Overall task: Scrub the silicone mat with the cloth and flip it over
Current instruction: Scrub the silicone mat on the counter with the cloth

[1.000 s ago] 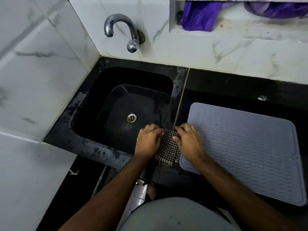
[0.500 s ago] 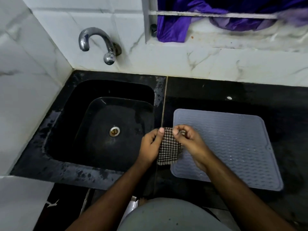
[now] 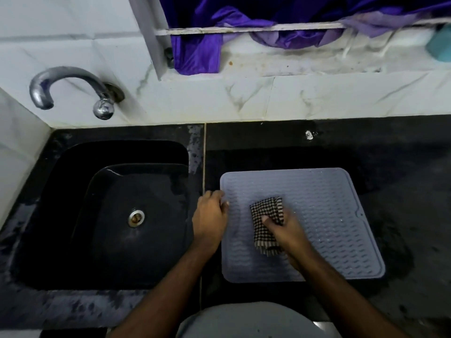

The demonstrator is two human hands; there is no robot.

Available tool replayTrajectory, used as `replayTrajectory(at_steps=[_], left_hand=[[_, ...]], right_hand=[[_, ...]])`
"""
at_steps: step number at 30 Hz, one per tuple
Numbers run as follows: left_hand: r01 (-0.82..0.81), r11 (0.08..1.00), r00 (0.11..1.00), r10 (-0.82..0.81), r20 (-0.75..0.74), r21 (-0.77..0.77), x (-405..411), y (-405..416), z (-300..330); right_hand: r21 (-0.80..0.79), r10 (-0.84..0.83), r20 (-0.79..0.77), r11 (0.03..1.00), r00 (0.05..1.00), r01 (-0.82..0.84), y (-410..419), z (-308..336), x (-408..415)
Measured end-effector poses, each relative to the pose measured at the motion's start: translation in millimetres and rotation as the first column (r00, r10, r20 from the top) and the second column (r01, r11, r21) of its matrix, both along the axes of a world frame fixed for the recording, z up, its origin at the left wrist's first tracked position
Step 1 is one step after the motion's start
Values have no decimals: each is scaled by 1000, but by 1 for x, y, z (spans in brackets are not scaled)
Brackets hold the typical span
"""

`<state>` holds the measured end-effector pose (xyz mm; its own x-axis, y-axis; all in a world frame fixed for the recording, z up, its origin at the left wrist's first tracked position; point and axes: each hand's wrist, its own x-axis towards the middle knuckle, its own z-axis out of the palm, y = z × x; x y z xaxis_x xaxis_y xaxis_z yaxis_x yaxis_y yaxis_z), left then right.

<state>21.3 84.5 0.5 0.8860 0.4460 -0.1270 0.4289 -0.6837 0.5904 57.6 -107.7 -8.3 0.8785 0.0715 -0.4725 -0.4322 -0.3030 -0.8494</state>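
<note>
A pale grey silicone mat [image 3: 327, 215] with a wavy ribbed face lies flat on the black counter, right of the sink. A black-and-white checked cloth [image 3: 267, 215] rests on the mat's left half. My right hand [image 3: 286, 231] presses on the cloth from its near side, fingers on top of it. My left hand [image 3: 210, 222] sits at the mat's left edge, its fingertips touching the rim; whether it grips the rim is unclear.
A black sink [image 3: 127, 215] with a metal drain lies to the left, under a chrome tap [image 3: 73, 89]. The black counter [image 3: 402, 191] is wet around the mat. Purple fabric [image 3: 200, 52] hangs on the tiled ledge behind. My pale shirt fills the bottom edge.
Both hands held the cloth between sink and mat earlier. Now my right hand has carried it onto the mat, and my left hand has let go and moved to the mat's left edge.
</note>
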Motion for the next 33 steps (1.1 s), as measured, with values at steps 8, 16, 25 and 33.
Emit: replayTrajectory(at_steps=[8,16,25,33], left_hand=[[305,906,924,-207,-320,293,30,18,-18],[234,909,939,-119,-323,344,35,5,-19],[218,915,946,-113,-304,338,40,-6,-11],[239,867,935,-84,-345,437,33,-13,-7]], right_hand=[[-487,448,519,855,727,-179,34,22,76],[-892,961,245,274,125,-360,78,-28,97],[-994,996,44,36,-75,-107,21,-5,130],[-804,843,315,481,436,-349,66,19,112]])
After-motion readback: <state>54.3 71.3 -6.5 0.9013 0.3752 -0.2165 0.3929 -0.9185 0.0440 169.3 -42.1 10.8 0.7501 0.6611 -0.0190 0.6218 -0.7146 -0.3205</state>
